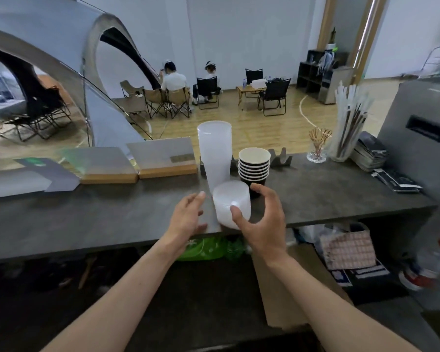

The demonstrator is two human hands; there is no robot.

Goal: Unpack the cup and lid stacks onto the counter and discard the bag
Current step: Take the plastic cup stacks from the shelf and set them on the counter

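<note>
A stack of frosted white lids [229, 199] stands near the front edge of the dark counter [112, 219]. My right hand [264, 219] curls around it, with the thumb on its front and the fingers behind its right side. My left hand [188, 217] is just left of the stack, fingers spread, holding nothing. Right behind the lids a tall stack of clear plastic cups [215, 153] stands upright. A stack of black paper cups [253, 165] stands to its right. A green bag [208, 248] shows under the counter edge, between my wrists.
Two wooden-based sign stands [137, 163] are at the back left of the counter. A jar of straws [346, 130], a small glass of stirrers [316, 148] and dark packets [371, 151] are at the back right. A grey machine [422, 133] fills the right end. Shelves with cardboard lie below.
</note>
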